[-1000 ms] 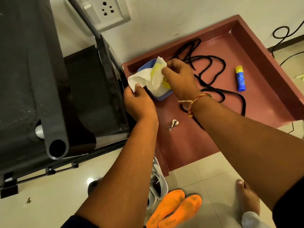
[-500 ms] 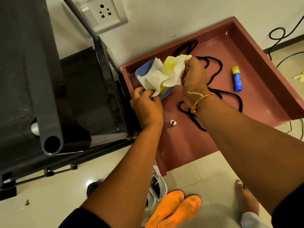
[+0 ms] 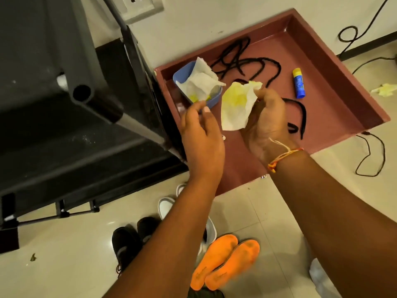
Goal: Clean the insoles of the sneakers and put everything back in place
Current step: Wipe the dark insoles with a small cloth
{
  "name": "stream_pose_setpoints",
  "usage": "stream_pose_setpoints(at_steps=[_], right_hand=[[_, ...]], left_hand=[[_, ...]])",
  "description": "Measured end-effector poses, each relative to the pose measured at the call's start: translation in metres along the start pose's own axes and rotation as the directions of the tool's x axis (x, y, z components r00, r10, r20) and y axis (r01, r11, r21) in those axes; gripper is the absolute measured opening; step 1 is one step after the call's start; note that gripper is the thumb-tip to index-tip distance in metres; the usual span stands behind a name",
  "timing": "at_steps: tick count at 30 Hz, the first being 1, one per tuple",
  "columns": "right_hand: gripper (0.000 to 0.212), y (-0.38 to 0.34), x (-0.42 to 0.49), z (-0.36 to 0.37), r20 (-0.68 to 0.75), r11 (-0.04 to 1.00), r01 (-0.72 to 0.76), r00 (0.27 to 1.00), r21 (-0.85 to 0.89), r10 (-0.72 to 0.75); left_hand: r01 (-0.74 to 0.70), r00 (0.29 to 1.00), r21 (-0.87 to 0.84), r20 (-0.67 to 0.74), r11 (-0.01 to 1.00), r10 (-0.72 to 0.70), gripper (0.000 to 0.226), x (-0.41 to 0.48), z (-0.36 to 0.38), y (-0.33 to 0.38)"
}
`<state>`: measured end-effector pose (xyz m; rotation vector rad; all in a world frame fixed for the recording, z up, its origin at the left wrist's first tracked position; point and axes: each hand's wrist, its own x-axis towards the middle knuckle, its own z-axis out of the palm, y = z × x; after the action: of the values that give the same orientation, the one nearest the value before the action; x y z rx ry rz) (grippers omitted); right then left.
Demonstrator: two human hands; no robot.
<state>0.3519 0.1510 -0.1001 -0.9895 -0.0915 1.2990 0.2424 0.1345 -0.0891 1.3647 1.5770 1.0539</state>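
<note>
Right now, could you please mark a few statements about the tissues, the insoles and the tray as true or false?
1. The right hand holds a yellow-stained tissue. True.
2. The two orange insoles lie in the maroon tray. False: they lie side by side on the floor tiles.
3. A blue stick with a yellow cap lies in the tray. True.
4. The blue container is empty. False: a second stained tissue sits in it.
</note>
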Motion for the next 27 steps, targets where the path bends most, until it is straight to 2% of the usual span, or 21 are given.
stream_pose_setpoints(at_steps=[3,6,9,13,17,19,21,24,27], right_hand=[[0.022,0.020,-0.039,-0.018,0.058,0.998,-0.007,0.998,-0.062,0.011],[0.019,0.042,-0.078,-0.032,0.123,0.991,-0.028,0.991,-0.134,0.045],[0.028,0.061,-0.120,-0.039,0.164,0.984,-0.065,0.982,-0.169,0.093],[0.028,0.084,-0.174,-0.047,0.211,0.966,-0.101,0.965,-0.238,0.153],[0.038,0.100,-0.242,-0.062,0.280,0.842,0.014,0.946,-0.539,0.163],[0.035,0.100,-0.284,-0.068,0.292,0.817,0.058,0.947,-0.574,0.137],[0.026,0.097,-0.325,-0.071,0.273,0.845,0.044,0.954,-0.533,0.122],[0.016,0.096,-0.387,-0.082,0.226,0.892,-0.009,0.966,-0.451,0.124],[0.018,0.100,-0.430,-0.095,0.210,0.881,0.001,0.971,-0.473,0.111]], left_hand=[[0.192,0.972,-0.220,0.175,0.957,-0.154,0.023,-0.041,-0.020,-0.002],[0.297,0.942,-0.255,0.237,0.920,-0.239,0.020,-0.076,-0.043,-0.021],[0.320,0.941,-0.285,0.204,0.904,-0.269,0.014,-0.111,-0.072,-0.040],[0.340,0.940,-0.331,0.109,0.880,-0.322,0.015,-0.156,-0.107,-0.060],[0.312,0.947,-0.414,0.064,0.855,-0.315,0.016,-0.214,-0.147,-0.060],[0.306,0.950,-0.464,0.085,0.831,-0.302,0.017,-0.249,-0.167,-0.053],[0.333,0.938,-0.520,0.100,0.786,-0.330,0.020,-0.282,-0.183,-0.047],[0.399,0.896,-0.633,0.116,0.664,-0.428,0.015,-0.336,-0.205,-0.035],[0.435,0.863,-0.734,0.175,0.522,-0.474,0.014,-0.375,-0.220,-0.029]])
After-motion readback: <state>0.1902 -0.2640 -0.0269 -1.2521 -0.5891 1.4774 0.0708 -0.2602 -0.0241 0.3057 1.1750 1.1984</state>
